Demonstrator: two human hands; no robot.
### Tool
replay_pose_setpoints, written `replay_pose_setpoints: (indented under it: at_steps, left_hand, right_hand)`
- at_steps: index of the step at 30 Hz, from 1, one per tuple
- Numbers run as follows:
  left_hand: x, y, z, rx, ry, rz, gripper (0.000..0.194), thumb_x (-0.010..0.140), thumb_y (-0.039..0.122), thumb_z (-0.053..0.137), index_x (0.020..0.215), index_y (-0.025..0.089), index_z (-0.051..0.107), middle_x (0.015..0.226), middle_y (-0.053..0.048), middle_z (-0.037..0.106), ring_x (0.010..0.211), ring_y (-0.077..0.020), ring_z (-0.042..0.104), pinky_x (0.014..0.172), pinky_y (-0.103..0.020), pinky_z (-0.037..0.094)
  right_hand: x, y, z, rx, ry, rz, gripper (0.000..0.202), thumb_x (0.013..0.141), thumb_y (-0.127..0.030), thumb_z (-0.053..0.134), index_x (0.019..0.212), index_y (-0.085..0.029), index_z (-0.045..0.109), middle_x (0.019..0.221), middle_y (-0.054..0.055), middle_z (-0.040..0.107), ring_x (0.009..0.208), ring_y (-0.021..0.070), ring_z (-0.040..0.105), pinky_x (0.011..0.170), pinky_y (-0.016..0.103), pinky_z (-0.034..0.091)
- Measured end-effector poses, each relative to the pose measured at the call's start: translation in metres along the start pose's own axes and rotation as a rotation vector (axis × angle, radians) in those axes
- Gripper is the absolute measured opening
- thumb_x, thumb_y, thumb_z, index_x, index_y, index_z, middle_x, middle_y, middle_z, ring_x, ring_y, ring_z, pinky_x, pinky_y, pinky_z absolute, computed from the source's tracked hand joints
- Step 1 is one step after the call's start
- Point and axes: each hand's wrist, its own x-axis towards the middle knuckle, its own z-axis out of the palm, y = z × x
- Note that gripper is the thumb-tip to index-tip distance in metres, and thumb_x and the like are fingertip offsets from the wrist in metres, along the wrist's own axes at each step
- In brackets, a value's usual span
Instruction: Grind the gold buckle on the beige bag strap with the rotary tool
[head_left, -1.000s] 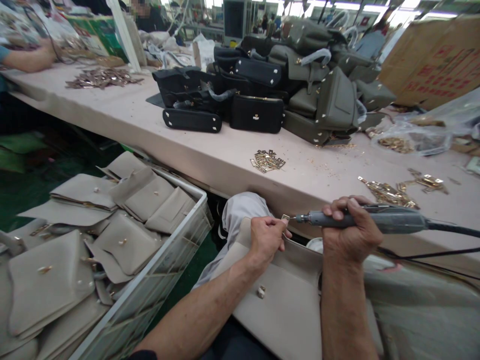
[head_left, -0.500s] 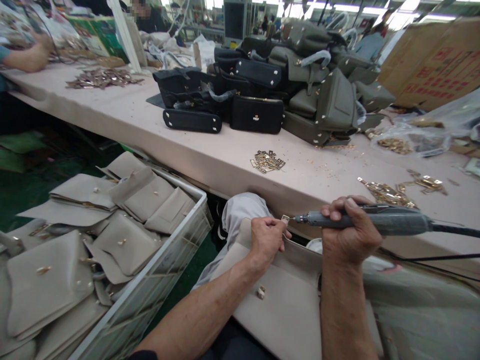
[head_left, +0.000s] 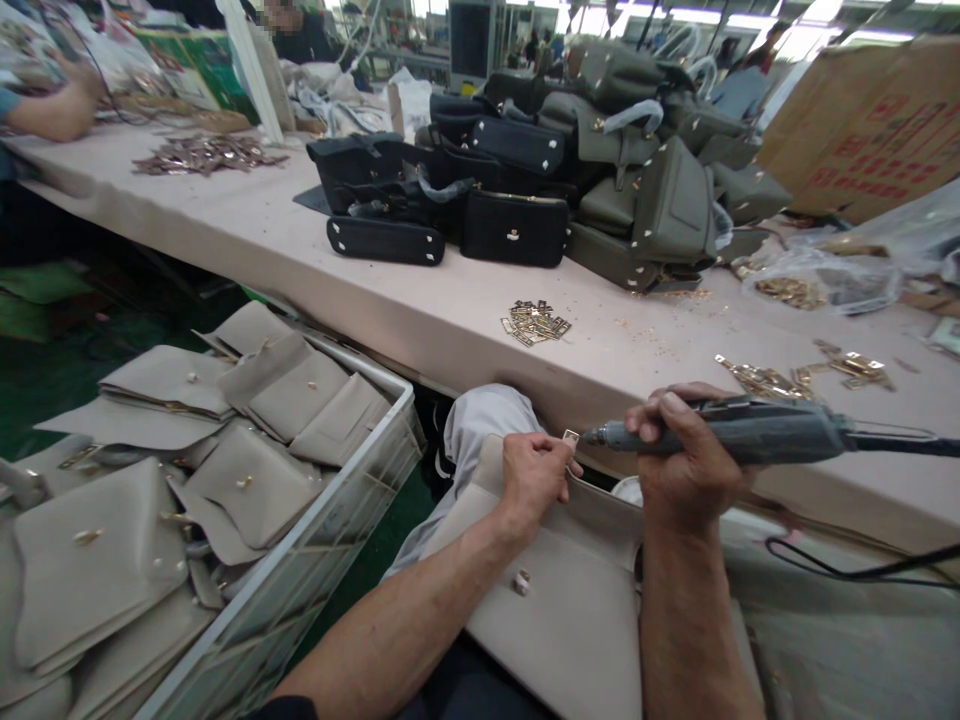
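A beige leather bag panel (head_left: pixel 577 600) lies on my lap, with a small gold clasp (head_left: pixel 519 582) on its face. My left hand (head_left: pixel 534 478) pinches the panel's top edge, where a small gold metal fitting (head_left: pixel 571 437) stands. My right hand (head_left: pixel 686 455) grips a grey corded electric screwdriver (head_left: pixel 750 436), held level, its tip touching that fitting from the right.
A pink worktable (head_left: pixel 420 300) runs ahead, holding black handbags (head_left: pixel 450 200), olive handbags (head_left: pixel 645 170) and piles of gold hardware (head_left: pixel 535 322). A wire bin (head_left: pixel 330 500) of beige panels stands at my left. Another person's arm (head_left: pixel 45 110) rests at the far left. Cardboard boxes (head_left: pixel 862 120) stand at the right.
The screwdriver and my right hand have shifted slightly left and up, and the cord now sags lower. My left hand keeps its pinch on the panel edge.
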Motion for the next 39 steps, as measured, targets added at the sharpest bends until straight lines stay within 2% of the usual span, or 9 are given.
replay_pose_setpoints:
  at_steps: [4,10,17,27,31,35,39]
  left_hand:
    - [-0.003,0.002,-0.002,-0.045,-0.033,0.025,0.025,0.082,0.030,0.070,0.064,0.012,0.071,0.062,-0.008,0.073,0.030,-0.0067,0.045,0.032,-0.020,0.026]
    - [-0.008,0.004,-0.003,-0.052,-0.069,0.026,0.024,0.078,0.032,0.071,0.063,0.013,0.070,0.058,-0.006,0.070,0.032,-0.0071,0.044,0.034,-0.021,0.028]
    - [-0.010,0.001,-0.006,-0.087,-0.091,0.026,0.027,0.077,0.036,0.071,0.063,0.013,0.069,0.057,-0.005,0.068,0.033,-0.0071,0.044,0.035,-0.021,0.028]
    - [-0.014,-0.005,-0.006,-0.014,-0.083,0.054,0.032,0.079,0.039,0.069,0.058,0.015,0.067,0.049,-0.001,0.060,0.033,-0.0075,0.044,0.036,-0.021,0.027]
    - [-0.013,-0.010,-0.005,-0.003,-0.058,0.074,0.031,0.081,0.038,0.067,0.057,0.016,0.067,0.045,0.000,0.057,0.032,-0.0082,0.044,0.035,-0.021,0.027]
    - [-0.013,-0.011,-0.005,0.004,-0.057,0.103,0.030,0.082,0.033,0.066,0.057,0.016,0.066,0.044,0.001,0.056,0.031,-0.0091,0.046,0.034,-0.021,0.028]
    - [-0.012,-0.009,-0.003,-0.022,-0.040,0.135,0.027,0.084,0.032,0.066,0.063,0.015,0.067,0.050,-0.001,0.063,0.031,-0.0086,0.048,0.034,-0.020,0.031]
  right_hand:
    - [0.004,0.001,0.001,-0.007,-0.061,0.018,0.012,0.075,-0.016,0.077,0.080,-0.014,0.066,0.061,-0.002,0.057,0.044,0.0091,0.050,0.050,0.026,0.047]
    - [0.010,0.002,0.003,-0.067,-0.266,0.110,0.016,0.074,-0.018,0.083,0.080,-0.016,0.068,0.059,-0.003,0.058,0.042,0.0103,0.052,0.045,0.025,0.046]
    - [0.013,0.004,0.008,-0.082,-0.375,0.181,0.015,0.073,-0.019,0.084,0.079,-0.016,0.070,0.062,-0.003,0.061,0.041,0.0097,0.051,0.042,0.025,0.045]
    - [0.005,0.002,0.020,-0.125,-0.342,0.165,0.018,0.070,-0.019,0.085,0.076,-0.016,0.069,0.062,-0.003,0.063,0.040,0.0085,0.051,0.037,0.021,0.039]
    - [-0.004,0.006,0.023,-0.150,-0.251,0.121,0.017,0.071,-0.019,0.085,0.077,-0.016,0.069,0.061,-0.003,0.062,0.040,0.0087,0.051,0.039,0.023,0.042]
    - [-0.008,0.007,0.018,-0.152,-0.219,0.096,0.017,0.072,-0.020,0.085,0.076,-0.016,0.069,0.059,-0.003,0.059,0.041,0.0099,0.051,0.042,0.025,0.044]
    - [0.005,-0.011,0.005,-0.024,-0.193,0.088,0.014,0.072,-0.019,0.080,0.080,-0.017,0.068,0.060,-0.004,0.059,0.042,0.0098,0.050,0.047,0.027,0.045]
